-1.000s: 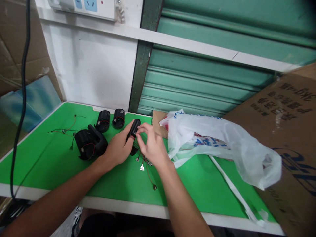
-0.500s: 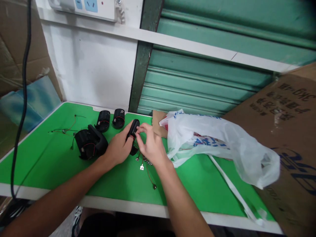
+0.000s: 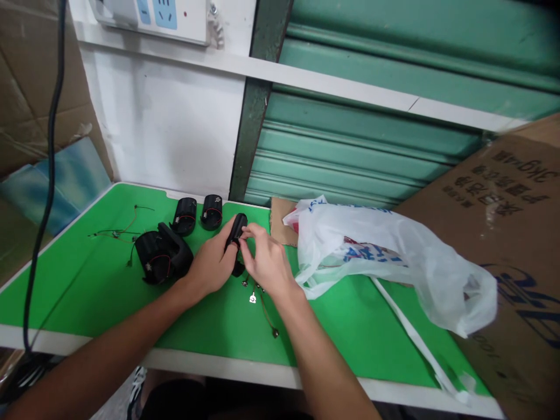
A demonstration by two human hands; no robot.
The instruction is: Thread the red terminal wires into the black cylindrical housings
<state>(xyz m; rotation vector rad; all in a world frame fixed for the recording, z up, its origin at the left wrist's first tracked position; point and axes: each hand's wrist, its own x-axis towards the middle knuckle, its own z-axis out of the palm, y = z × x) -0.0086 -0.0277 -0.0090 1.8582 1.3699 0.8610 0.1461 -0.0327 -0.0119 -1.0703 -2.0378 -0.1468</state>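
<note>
My left hand (image 3: 213,261) is wrapped round a black plastic housing (image 3: 237,228) and holds it tilted above the green tabletop. At the housing's right side, the thumb and fingertips of my right hand (image 3: 268,256) are pinched together against it; whatever small part sits between them is too small to make out. Below my right hand lie several small metal-ended connectors on thin brown wires (image 3: 252,298). Left of my left hand stands a larger black housing (image 3: 158,254) with a thin red wire and a curved piece leaning on it.
Two black cylindrical housings (image 3: 184,214) with red wires stand at the back. Loose thin wires (image 3: 116,233) lie at the left. A white plastic bag (image 3: 363,233) rests on cardboard at the right, beside a large carton (image 3: 494,233). A black cable (image 3: 51,146) hangs at the left.
My hands stay at the same housing, with only slight shifts of the right fingers. The whole view has moved a little; the things on the table lie as before.
</note>
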